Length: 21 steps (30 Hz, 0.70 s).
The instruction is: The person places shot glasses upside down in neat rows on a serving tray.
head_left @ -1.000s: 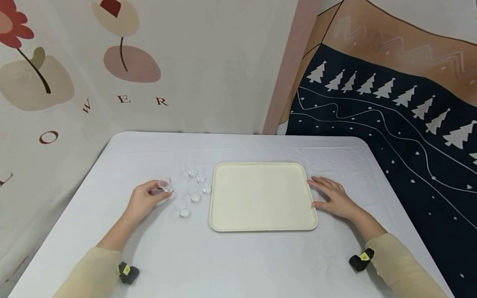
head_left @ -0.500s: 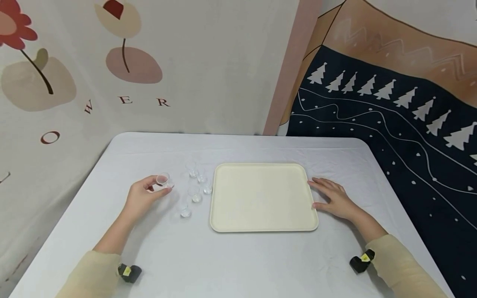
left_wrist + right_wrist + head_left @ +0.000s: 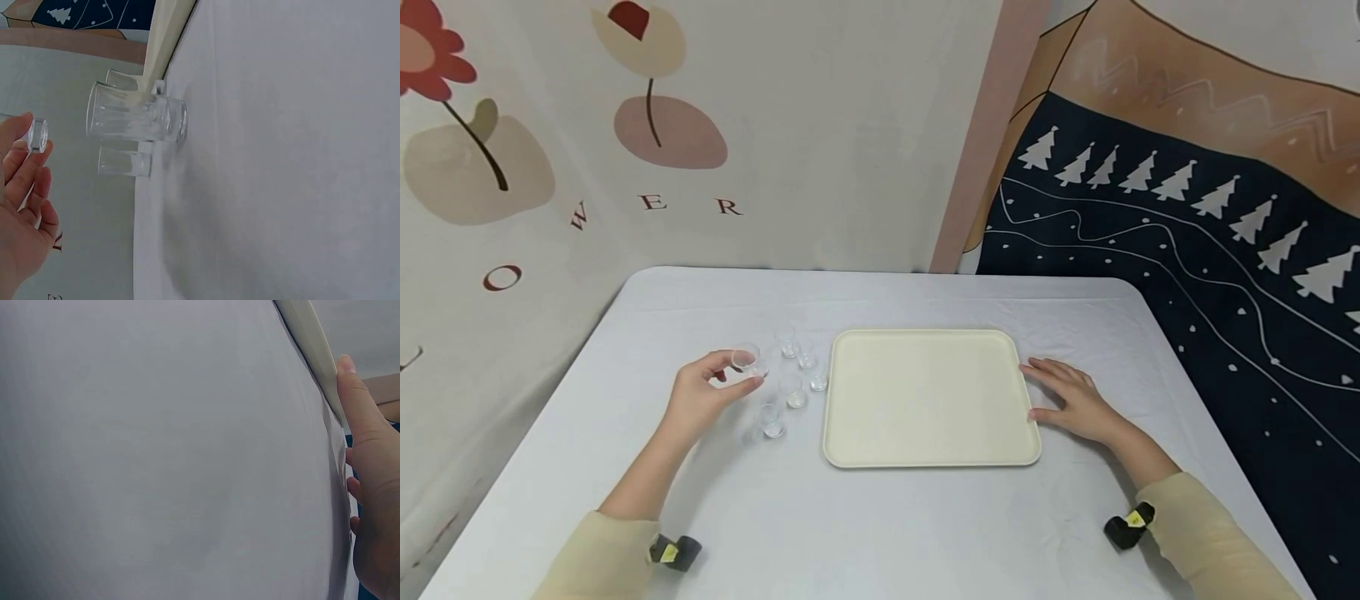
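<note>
Between thumb and fingers, my left hand [image 3: 707, 390] pinches a small clear shot glass [image 3: 748, 360] above the cloth. Its thick base [image 3: 39, 135] shows past the thumb in the left wrist view. Several similar glasses stand just right of that hand, among them a front one [image 3: 771, 422] and a back one [image 3: 787, 341]. A cream rectangular tray [image 3: 931, 398] lies flat beside them with nothing on it. My right hand [image 3: 1071, 398] touches the tray's right edge with extended thumb and fingers; the right wrist view shows the thumb [image 3: 357, 400] against the rim.
A white cloth [image 3: 880, 533] covers the table. Behind it hangs a pale wall covering [image 3: 820, 133] with flower prints, and a dark blue one [image 3: 1150, 225] with trees is at the right. The nearest glass [image 3: 817, 379] stands close to the tray's left edge.
My left hand has lifted the shot glass slightly and carried it right, toward the other glasses. The right hand and the tray stay where they were.
</note>
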Each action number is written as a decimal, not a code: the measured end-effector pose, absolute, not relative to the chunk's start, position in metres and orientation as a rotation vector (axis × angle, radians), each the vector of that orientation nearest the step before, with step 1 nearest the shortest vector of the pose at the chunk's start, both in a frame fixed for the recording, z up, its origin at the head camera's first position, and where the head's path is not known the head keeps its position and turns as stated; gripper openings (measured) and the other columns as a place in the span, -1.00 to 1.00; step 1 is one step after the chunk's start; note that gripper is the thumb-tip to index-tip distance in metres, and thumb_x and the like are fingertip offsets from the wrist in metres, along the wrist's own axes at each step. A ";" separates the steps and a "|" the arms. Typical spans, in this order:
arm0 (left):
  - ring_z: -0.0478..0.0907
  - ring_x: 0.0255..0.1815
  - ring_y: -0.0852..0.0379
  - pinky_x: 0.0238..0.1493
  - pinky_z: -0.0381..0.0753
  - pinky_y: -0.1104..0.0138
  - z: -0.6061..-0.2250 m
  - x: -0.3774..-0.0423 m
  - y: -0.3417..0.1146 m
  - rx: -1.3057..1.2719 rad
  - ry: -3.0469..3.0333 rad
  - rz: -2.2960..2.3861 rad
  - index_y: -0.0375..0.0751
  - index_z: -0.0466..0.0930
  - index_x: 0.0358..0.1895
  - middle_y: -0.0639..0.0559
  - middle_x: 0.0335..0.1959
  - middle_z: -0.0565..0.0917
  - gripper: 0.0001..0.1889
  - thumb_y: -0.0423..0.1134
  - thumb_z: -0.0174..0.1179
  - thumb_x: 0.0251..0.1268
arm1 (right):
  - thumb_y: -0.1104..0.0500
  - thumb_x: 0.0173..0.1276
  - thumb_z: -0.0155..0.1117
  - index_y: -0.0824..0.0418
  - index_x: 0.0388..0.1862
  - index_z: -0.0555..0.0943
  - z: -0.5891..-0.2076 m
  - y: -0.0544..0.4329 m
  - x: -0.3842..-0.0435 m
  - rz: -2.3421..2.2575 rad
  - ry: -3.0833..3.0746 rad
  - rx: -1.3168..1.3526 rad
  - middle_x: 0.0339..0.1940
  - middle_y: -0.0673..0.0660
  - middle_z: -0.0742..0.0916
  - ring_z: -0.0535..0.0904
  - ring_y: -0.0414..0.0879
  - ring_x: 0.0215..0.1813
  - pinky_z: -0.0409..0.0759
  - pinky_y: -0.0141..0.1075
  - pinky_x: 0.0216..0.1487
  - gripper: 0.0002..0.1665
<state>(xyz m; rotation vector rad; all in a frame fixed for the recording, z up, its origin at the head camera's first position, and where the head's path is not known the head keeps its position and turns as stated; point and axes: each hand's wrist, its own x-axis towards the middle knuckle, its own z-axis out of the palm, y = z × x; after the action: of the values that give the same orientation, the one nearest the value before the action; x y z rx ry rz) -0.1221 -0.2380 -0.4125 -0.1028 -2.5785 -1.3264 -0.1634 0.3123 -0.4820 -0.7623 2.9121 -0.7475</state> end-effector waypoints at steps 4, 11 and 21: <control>0.41 -0.20 -0.08 -0.23 0.34 0.35 -0.409 -0.120 -0.228 -0.127 -2.567 -1.351 -0.29 0.66 -0.13 -0.09 -0.17 0.65 -0.70 -0.34 0.44 0.02 | -0.15 0.15 0.39 0.10 0.43 0.31 -0.482 0.313 -0.163 -0.742 2.908 -0.769 0.41 0.32 0.32 0.08 0.31 0.41 -0.11 0.31 0.28 -0.09; 0.38 -0.21 -0.10 -0.25 0.34 0.25 -0.405 -0.119 -0.209 -0.182 -2.579 -1.397 -0.25 0.66 -0.11 -0.07 -0.14 0.65 -0.69 -0.34 0.44 0.03 | -0.14 0.16 0.39 0.10 0.43 0.31 -0.482 0.313 -0.163 -0.754 2.912 -0.781 0.41 0.33 0.32 0.08 0.32 0.41 -0.10 0.32 0.26 -0.10; 0.38 -0.27 -0.07 -0.25 0.37 0.16 -0.404 -0.119 -0.179 -0.321 -2.498 -1.525 -0.22 0.69 -0.14 0.00 -0.22 0.65 -0.70 -0.38 0.46 -0.01 | -0.14 0.17 0.39 0.09 0.43 0.31 -0.483 0.314 -0.163 -0.752 2.912 -0.789 0.41 0.32 0.32 0.08 0.32 0.41 -0.10 0.32 0.26 -0.11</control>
<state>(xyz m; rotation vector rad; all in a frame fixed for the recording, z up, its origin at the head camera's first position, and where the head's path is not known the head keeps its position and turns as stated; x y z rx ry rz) -0.1190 -0.1790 -0.4037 -0.3214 -2.4979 -1.5247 -0.1634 0.3139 -0.4831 -0.7894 2.9122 -0.7519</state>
